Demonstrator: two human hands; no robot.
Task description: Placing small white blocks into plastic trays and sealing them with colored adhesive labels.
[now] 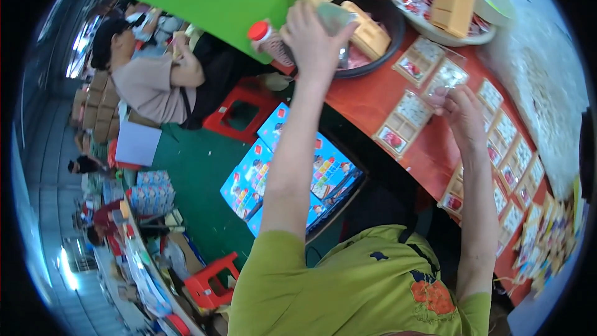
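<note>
My left hand [309, 40] reaches over the near left rim of a dark bowl [397, 40], its thumb and fingers around a translucent greenish plastic piece [334, 17]; the exact kind is unclear. Beside that hand stands a clear jar [273, 46] with a red lid. My right hand [463, 115] pinches the near edge of a clear plastic piece [448, 76] above the red table. Next to it lie cream compartment trays, one [403, 126] at its left and another [420, 60] farther off, both holding a red packet and a white dotted piece.
More filled trays [510, 165] lie in rows at the right, by a heap of small packets [547, 242]. Stacked cream trays [451, 3] rest over a pale bowl [429, 34]. Blue printed boxes [323, 168] and a red stool [239, 112] stand below left. A person [152, 78] sits nearby.
</note>
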